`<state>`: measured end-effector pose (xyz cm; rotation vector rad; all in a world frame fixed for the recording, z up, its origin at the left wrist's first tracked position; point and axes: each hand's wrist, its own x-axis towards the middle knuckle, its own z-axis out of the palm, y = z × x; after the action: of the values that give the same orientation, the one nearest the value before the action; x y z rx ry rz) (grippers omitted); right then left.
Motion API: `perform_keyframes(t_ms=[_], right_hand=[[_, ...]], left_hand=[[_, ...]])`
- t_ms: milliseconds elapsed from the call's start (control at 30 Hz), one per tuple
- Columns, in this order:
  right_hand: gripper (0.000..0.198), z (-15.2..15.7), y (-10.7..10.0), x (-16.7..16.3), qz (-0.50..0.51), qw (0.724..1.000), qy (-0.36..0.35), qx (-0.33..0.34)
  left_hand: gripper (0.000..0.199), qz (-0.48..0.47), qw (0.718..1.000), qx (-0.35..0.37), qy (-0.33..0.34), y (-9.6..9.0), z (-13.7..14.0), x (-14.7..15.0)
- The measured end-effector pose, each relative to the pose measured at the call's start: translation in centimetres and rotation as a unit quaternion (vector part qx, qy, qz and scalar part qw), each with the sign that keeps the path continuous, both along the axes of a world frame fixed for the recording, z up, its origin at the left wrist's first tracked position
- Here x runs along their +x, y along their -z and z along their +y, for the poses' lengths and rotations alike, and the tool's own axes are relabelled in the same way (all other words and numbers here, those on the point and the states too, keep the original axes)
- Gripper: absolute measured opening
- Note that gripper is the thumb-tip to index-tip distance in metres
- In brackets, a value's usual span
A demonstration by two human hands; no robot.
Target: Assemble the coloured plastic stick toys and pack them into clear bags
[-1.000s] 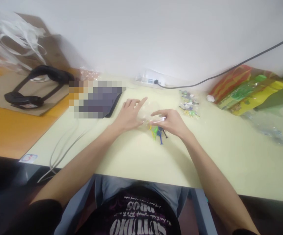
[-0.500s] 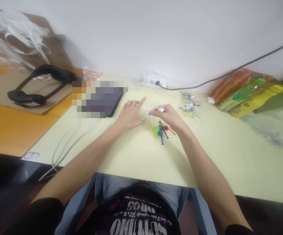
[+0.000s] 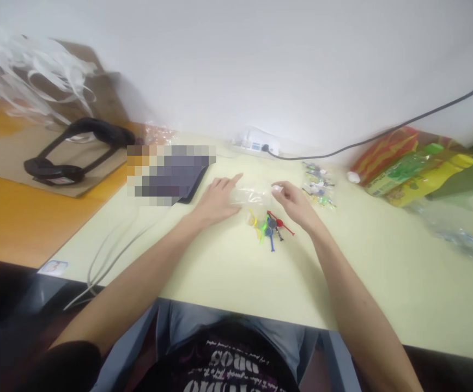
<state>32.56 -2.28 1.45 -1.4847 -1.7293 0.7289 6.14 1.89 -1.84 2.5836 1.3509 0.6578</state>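
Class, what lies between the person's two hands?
The head view shows clear plastic between the left hand and the right hand, which pinches a small white piece.

Clear plastic bag (image 3: 250, 197) flat, coloured pieces loose beside it, white piece (image 3: 277, 189) in hand

Bag: see-through, shiny creases, lying on pale tabletop (image 3: 220, 267); left end at the spread left hand (image 3: 219, 200), contents unclear. White piece: small, pinched in right hand (image 3: 292, 202) at the bag's right end, shape mostly hidden. Coloured pieces: small cluster just below the bag, thin arms, round middles. Yellow (image 3: 253, 220) leftmost, then green (image 3: 264, 227), blue (image 3: 269, 232), dark piece (image 3: 272, 223), red (image 3: 279, 222) rightmost, slanting down to the right. Middle ones overlap.
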Motion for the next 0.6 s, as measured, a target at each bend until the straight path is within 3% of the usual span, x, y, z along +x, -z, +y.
perform_keyframes(t_ms=[133,267,400,600], right_hand=[[0.038,-0.1,1.7,1.4,-0.099,0.991,-0.019,0.091],[0.035,-0.2,2.3,2.0,-0.141,0.983,-0.055,0.106],[0.036,-0.2,2.1,2.5,-0.126,0.985,-0.04,0.11],[0.014,-0.1,2.3,2.5,-0.073,0.99,-0.005,0.119]], left_hand=[[0.097,-0.008,1.0,-0.016,0.013,0.7,0.5,-0.3],[0.102,-0.014,0.999,-0.031,0.015,1.1,0.8,-0.2],[0.106,-0.015,0.999,-0.049,0.0,1.2,1.0,-0.3],[0.106,-0.01,0.998,-0.05,-0.02,1.3,1.1,-0.4]])
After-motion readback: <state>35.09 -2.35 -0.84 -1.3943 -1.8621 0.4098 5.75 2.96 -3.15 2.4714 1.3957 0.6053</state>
